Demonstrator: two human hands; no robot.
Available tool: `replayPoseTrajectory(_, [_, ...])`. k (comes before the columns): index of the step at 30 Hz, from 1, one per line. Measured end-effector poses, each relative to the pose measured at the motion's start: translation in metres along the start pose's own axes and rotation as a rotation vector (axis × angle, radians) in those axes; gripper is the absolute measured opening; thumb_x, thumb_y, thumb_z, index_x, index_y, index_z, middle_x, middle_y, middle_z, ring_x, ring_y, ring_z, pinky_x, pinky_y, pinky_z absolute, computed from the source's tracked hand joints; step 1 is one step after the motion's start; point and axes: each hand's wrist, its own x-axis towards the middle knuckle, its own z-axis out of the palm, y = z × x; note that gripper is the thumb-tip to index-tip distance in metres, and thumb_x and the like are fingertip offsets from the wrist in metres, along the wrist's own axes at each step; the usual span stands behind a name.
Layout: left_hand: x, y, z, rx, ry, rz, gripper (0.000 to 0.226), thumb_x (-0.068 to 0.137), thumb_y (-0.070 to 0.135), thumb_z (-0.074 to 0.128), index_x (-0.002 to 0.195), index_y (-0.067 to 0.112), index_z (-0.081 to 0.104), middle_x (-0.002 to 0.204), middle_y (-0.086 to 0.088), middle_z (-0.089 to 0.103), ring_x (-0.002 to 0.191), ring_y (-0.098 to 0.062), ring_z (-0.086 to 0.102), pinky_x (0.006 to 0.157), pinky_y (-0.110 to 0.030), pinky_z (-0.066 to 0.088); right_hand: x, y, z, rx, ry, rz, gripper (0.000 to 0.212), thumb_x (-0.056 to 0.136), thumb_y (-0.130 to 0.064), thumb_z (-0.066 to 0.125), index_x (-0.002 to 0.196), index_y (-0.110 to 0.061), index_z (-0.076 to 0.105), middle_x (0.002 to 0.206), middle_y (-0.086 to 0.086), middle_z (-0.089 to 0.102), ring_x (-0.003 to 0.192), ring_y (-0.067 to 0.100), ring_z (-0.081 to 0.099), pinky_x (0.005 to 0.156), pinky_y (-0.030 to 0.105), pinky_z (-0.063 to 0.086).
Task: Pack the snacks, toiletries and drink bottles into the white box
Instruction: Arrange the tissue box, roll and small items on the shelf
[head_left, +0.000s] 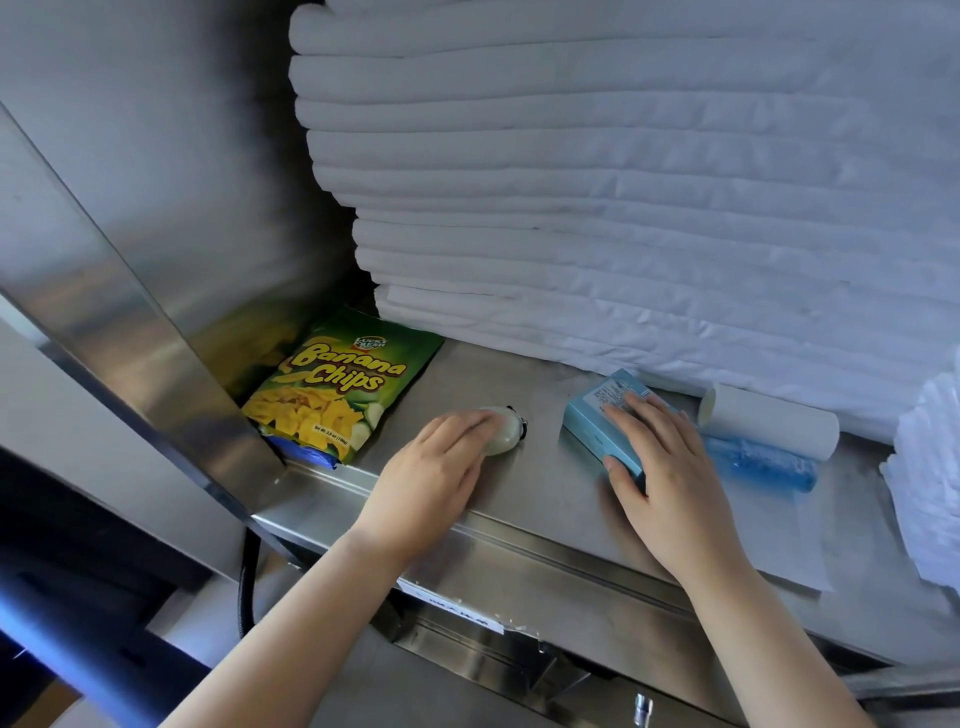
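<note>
On a steel shelf (545, 384) lies a green bag of banana chips (337, 384) at the left, against the metal side wall. My left hand (436, 467) lies over a small white bottle (506, 434) with a dark cap, fingers curved over it. My right hand (660, 467) grips a light blue box (592, 415), thumb at its near end and fingers across its top. Just right of the box lie a blue translucent bottle (763, 465) and a white roll (769, 423). The white box is not in view.
A tall stack of folded white linens (597, 182) fills the back of the shelf. More crumpled white cloth (930, 467) sits at the right edge. A slanted steel panel (145, 312) closes the left side, and a black cable (249, 582) hangs below the shelf's front lip.
</note>
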Motion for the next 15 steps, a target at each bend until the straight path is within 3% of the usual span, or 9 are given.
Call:
replayPoseTrajectory(4, [-0.001,-0.012,-0.008,0.032,0.141,-0.077,0.047,0.088,0.022,0.058,0.130,0.003,0.049,0.127,-0.009,0.053,0.121,-0.020,0.046,0.103,-0.025,0.036,0.000,0.000,0.000,0.010,0.008,-0.012,0.046,0.085,-0.016,0.065,0.130,-0.012,0.055,0.137,0.006,0.051,0.133,0.025,0.038,0.111,0.044,0.032])
replayPoseTrajectory(6, [-0.003,-0.013,-0.009,0.027,0.181,-0.128,0.048,0.088,0.025,0.055,0.130,0.002,0.048,0.129,-0.010,0.052,0.122,-0.020,0.045,0.105,-0.018,0.029,0.000,0.000,-0.001,0.005,0.009,-0.017,0.046,0.085,-0.016,0.065,0.130,-0.011,0.055,0.137,0.006,0.051,0.132,0.026,0.038,0.111,0.044,0.033])
replayPoseTrajectory(12, [-0.006,-0.005,0.001,0.077,0.094,-0.017,0.041,0.088,0.024,0.060,0.125,0.007,0.056,0.121,-0.007,0.056,0.110,-0.024,0.052,0.095,-0.035,0.043,0.001,-0.001,-0.002,-0.001,-0.007,-0.006,0.048,0.085,-0.015,0.066,0.131,-0.011,0.055,0.137,0.006,0.051,0.133,0.026,0.038,0.110,0.045,0.033])
replayPoseTrajectory(15, [-0.002,0.000,0.011,0.150,0.000,0.028,0.035,0.085,0.018,0.059,0.119,0.011,0.061,0.116,-0.004,0.059,0.103,-0.022,0.052,0.088,-0.033,0.046,0.001,-0.002,-0.003,0.001,-0.011,-0.001,0.048,0.085,-0.016,0.066,0.131,-0.012,0.054,0.138,0.006,0.050,0.133,0.025,0.037,0.110,0.046,0.034])
